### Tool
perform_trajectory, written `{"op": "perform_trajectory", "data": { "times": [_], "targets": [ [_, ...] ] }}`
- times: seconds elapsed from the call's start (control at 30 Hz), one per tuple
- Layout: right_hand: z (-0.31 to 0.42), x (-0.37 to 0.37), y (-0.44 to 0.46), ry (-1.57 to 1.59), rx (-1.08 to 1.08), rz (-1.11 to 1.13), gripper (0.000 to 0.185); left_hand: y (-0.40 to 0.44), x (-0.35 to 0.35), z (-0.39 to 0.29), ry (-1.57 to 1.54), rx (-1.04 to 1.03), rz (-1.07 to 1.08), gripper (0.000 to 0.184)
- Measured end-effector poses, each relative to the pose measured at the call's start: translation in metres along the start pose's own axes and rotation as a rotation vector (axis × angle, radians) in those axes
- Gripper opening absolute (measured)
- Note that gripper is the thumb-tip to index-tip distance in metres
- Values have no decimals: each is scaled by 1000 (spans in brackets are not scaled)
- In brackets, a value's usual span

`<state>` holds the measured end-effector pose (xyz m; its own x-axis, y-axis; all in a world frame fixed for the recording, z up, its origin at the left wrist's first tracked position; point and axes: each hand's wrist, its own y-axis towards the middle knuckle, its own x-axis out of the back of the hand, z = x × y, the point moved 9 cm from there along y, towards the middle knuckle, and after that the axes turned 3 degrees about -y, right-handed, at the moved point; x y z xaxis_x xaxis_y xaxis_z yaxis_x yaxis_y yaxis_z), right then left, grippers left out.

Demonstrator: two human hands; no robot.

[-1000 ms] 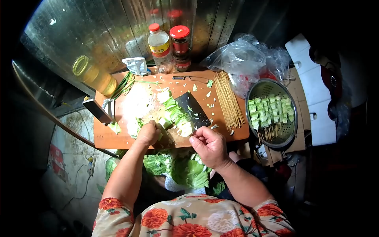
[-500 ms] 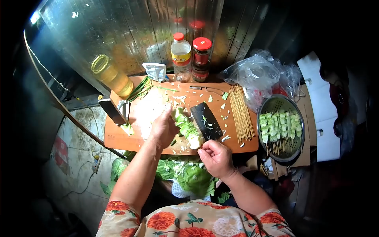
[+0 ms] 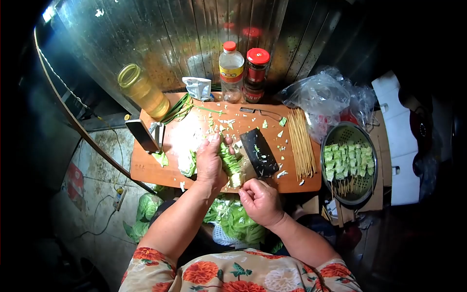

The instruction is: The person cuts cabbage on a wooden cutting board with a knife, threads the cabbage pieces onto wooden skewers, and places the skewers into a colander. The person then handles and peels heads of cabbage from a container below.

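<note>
Cabbage stack (image 3: 230, 168): pale green, ruffled, tight-packed. L hand (image 3: 211, 160) part-open, cupped against it; R hand (image 3: 261, 200) pinched, grip unclear.

The colander (image 3: 327, 187) stands beyond the surface's (image 3: 146, 170) right edge; the skewers (image 3: 301, 146) lie just inside that edge
</note>
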<state>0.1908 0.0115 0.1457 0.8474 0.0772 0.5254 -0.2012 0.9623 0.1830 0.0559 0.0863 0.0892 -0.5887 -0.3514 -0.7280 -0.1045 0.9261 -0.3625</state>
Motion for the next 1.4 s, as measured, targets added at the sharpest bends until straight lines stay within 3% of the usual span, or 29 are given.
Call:
{"op": "perform_trajectory", "data": {
  "times": [0.4, 0.5, 0.6, 0.7, 0.77, 1.1, 1.23, 1.3, 1.4],
  "targets": [
    [3, -2, -1, 13, -23, -2, 9, 2, 1, -1, 70, -18, -16, 16],
    [-19, -5, -7, 117, -132, -47, 10, 4, 2, 1, 53, -7, -14, 24],
    [-23, 3, -5, 148, -106, -111, 9, 7, -5, 17, -35, 184, 93, 40],
    [-21, 10, -1, 132, -100, -121, 9, -8, -14, 17, 132, 246, 106, 35],
    [-23, 8, -2, 154, -118, -105, 9, -7, -19, 22, 54, 265, 142, 27],
    [-15, 10, -2, 51, -59, -112, 10, -9, -16, 18, 143, 108, 81, 14],
    [-27, 8, -6, 95, -127, -127, 9, -8, -16, 20, 244, 115, 105, 18],
    [-27, 13, -5, 133, -157, -134, 10, -1, -12, 24, 187, 56, 162, 27],
    [-33, 26, -1, 224, -191, -166, 11, 1, -4, 34, 201, 161, 193, 50]
  ]
}}
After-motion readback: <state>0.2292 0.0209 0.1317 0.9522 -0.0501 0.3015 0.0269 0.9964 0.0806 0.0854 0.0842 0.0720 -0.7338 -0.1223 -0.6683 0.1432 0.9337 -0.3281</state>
